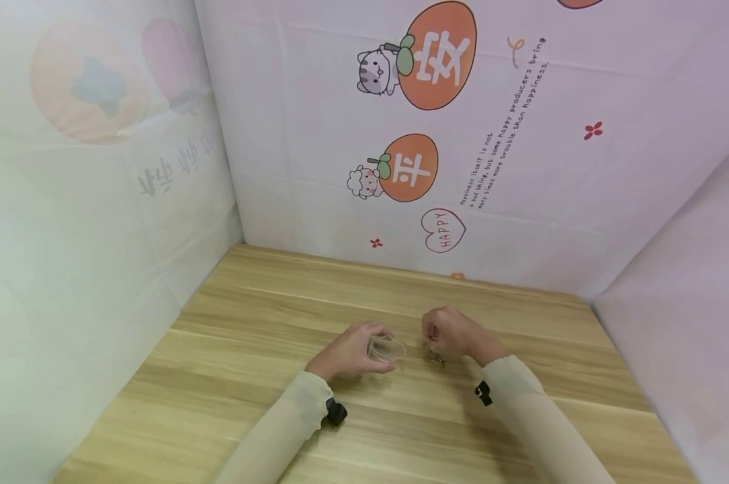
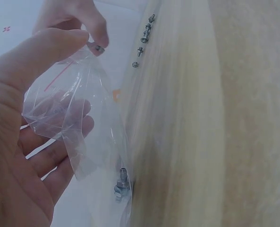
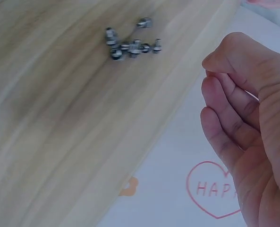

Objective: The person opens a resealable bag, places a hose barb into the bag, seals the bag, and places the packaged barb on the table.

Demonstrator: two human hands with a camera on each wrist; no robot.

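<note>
My left hand (image 1: 355,349) holds a clear plastic bag (image 2: 95,123) between thumb and fingers, its mouth towards the right hand. Low in the bag sits a small metal fitting (image 2: 122,185). Opposite it, my right hand (image 1: 455,331) pinches another small metal piece (image 2: 99,48) between thumb and forefinger, close to the bag's top in the left wrist view. In the right wrist view the fingertips (image 3: 210,61) come together and hide that piece. Several loose metal fittings (image 3: 135,47) lie in a small cluster on the wooden tabletop, beneath and beside the right hand.
The wood-grain tabletop (image 1: 267,316) meets white printed sheets at the back (image 1: 316,168) and both sides. A dark band (image 1: 335,411) is on the left wrist, and a black clip (image 1: 484,393) on the right.
</note>
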